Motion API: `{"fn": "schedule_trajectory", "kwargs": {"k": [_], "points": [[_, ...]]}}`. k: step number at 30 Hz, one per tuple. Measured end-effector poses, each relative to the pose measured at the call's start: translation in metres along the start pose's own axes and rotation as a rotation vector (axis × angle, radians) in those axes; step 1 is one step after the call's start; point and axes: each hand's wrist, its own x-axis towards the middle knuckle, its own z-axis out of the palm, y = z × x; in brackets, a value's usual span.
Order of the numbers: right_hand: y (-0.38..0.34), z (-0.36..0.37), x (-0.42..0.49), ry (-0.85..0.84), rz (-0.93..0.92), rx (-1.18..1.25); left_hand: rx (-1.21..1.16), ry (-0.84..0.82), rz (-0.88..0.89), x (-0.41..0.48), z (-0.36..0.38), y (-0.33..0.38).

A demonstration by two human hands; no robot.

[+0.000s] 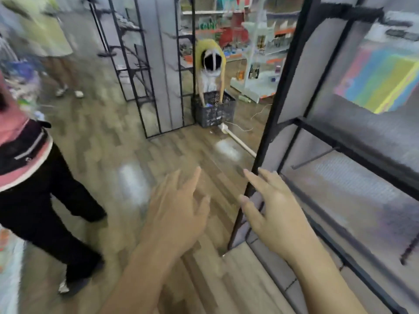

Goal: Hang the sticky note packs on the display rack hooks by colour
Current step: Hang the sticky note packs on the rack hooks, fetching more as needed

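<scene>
Fingers spread on both my left hand and right hand, each empty above the floor. One blurred stack of rainbow-striped sticky note packs sits high on the black rack; I count two bare hooks.

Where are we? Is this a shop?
Probably a shop, yes. Far back there are shelves full of colourful goods, tall black display racks stand on a wooden floor, and someone bends over a black crate. Both hands, left and right, are empty.
</scene>
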Motion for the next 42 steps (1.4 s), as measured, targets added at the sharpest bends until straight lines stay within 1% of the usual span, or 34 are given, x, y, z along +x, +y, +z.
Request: {"fn": "schedule_trajectory", "kwargs": {"k": [3,7,14,17,24,30,36,42], "points": [[-0.022,0.033,0.043,-0.035,0.003,0.006,0.025,0.008,-0.035,0.027,-0.013,-0.039],[-0.045,0.066,0.093,-0.111,0.010,0.039,-0.003,-0.004,-0.066,0.062,-0.028,-0.075],[-0.057,0.110,0.197,-0.188,0.050,0.060,-0.042,-0.046,-0.114,0.154,-0.030,-0.124],[-0.062,0.127,0.256,-0.190,0.043,0.095,-0.015,-0.028,-0.112,0.215,-0.030,-0.143],[-0.086,0.151,0.417,-0.123,-0.065,0.153,0.000,0.008,-0.109,0.380,-0.051,-0.174],[-0.117,0.180,0.537,-0.162,-0.115,0.151,-0.028,0.041,-0.195,0.483,-0.074,-0.213],[-0.155,0.233,0.655,-0.187,-0.105,0.091,-0.089,0.089,-0.245,0.586,-0.097,-0.292],[-0.228,0.291,0.774,-0.159,-0.102,0.035,-0.095,0.106,-0.196,0.701,-0.142,-0.381]]}}
